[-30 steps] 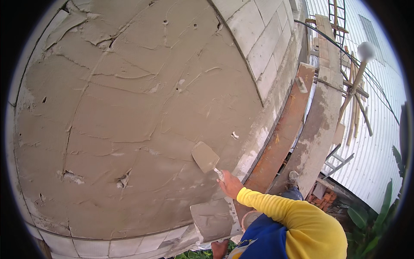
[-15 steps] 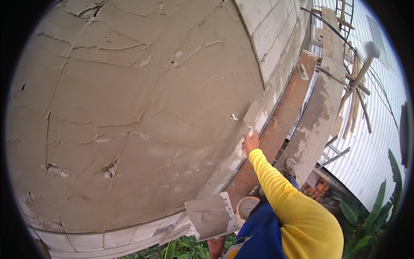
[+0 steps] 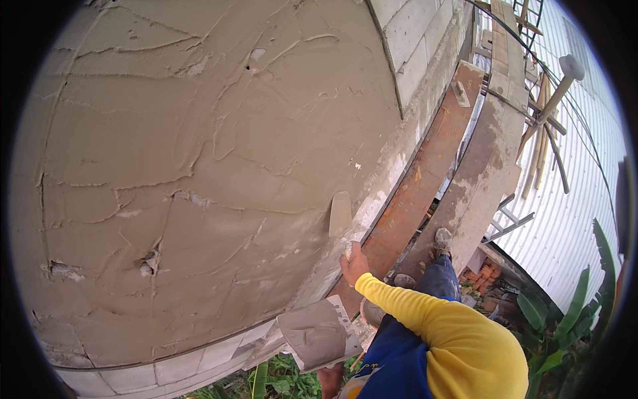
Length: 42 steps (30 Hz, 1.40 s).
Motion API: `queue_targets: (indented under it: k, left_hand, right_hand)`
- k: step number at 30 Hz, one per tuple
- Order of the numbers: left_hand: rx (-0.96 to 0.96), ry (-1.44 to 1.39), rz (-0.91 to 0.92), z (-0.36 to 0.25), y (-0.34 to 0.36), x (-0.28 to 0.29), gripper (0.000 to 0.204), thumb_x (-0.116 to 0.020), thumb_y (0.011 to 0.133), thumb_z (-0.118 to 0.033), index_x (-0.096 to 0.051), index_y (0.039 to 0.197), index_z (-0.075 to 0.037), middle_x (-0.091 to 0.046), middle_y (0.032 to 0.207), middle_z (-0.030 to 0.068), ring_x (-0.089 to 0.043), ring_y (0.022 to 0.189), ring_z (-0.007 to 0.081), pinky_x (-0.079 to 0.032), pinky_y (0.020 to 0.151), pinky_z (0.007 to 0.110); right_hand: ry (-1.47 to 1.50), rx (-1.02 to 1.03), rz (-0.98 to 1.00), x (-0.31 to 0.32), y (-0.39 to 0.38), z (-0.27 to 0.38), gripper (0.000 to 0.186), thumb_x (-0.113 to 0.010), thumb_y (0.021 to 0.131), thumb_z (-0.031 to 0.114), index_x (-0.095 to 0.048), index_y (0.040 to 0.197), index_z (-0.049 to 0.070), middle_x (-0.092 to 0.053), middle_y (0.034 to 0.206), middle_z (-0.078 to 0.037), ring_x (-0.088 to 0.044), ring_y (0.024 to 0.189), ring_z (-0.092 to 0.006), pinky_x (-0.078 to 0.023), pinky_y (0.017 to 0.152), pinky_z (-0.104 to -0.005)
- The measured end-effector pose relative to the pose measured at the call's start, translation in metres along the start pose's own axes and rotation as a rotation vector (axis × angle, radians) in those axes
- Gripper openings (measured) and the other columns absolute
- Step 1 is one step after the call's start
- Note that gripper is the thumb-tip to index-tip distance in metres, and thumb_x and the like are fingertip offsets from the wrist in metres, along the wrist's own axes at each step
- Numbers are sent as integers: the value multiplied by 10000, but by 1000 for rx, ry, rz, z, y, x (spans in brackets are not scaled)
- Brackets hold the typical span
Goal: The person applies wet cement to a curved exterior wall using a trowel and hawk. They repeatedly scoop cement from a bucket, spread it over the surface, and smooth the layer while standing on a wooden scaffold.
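Observation:
My right hand (image 3: 354, 265), in a yellow sleeve, grips the handle of a flat plastering trowel (image 3: 340, 214). Its blade stands upright against the wet grey plaster on the wall (image 3: 199, 173), near the plastered patch's right edge. Lower down, a square mortar board (image 3: 318, 331) smeared with grey plaster is held level in front of my body. My left hand (image 3: 329, 380) is mostly hidden under that board; only a small part shows below it. The plaster surface is rough, with ridges, cracks and a few small holes.
Bare concrete blocks (image 3: 412, 40) border the plaster at right and below. A rusty steel beam (image 3: 425, 179) and a plaster-stained plank (image 3: 485, 166) run along the wall, with my shoe (image 3: 441, 241) on them. A white corrugated metal wall (image 3: 571, 219), bamboo poles, bricks and green plants lie further right.
Half a second ago my right hand reached higher up the plaster's right edge. It has come back down, and the trowel blade now stands upright on the plaster. The mortar board stayed low.

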<state>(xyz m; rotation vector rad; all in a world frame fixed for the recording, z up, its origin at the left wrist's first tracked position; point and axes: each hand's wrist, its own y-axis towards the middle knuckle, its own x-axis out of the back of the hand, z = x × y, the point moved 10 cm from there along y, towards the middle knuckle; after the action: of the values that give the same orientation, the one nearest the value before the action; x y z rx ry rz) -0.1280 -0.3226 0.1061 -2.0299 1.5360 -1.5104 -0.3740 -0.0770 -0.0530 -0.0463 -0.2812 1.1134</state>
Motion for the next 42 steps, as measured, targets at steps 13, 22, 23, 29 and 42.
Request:
queue_targets:
  k: [13,22,23,29,42]
  left_hand:
    - [-107,-203,-29,176,121,-19,229,-767,916,-221,-664,807,-48,-620,656,48,-576,573,162,-466,540,354]
    - [-337,-267,-61,-5,74,-7,231,-797,873,-193,-673,971,-24,-666,854,75,-624,755,195,-498,693,369]
    - [-352,-276,-71,-14,70,-4,243,-800,868,-190,-674,989,-21,-671,876,78,-629,775,199,-501,709,371]
    - [-472,-369,-188,-58,39,29,338,-820,840,-171,-680,1098,-5,-702,1009,96,-661,896,220,-522,811,381]
    - [-681,-790,-393,-121,-46,73,525,-808,874,-61,-616,1348,57,-706,1311,122,-666,1187,230,-523,1049,368]
  right_hand:
    - [1042,-491,16,23,80,19,258,-608,922,58,-435,1107,104,-510,781,-58,-525,545,-181,-512,481,-382]
    - [615,463,197,140,84,424,259,-606,980,64,-448,1186,71,-546,833,-51,-546,570,-121,-480,479,-321]
    - [506,576,241,136,69,442,274,-617,982,74,-458,1205,60,-567,831,-58,-562,570,-124,-485,483,-323]
    - [513,779,228,184,52,567,341,-659,1001,159,-471,1244,11,-614,769,-84,-606,543,-157,-487,475,-346]
    - [-326,1114,650,123,-20,449,363,-750,934,178,-624,1215,-14,-652,852,-203,-632,713,-431,-527,671,-486]
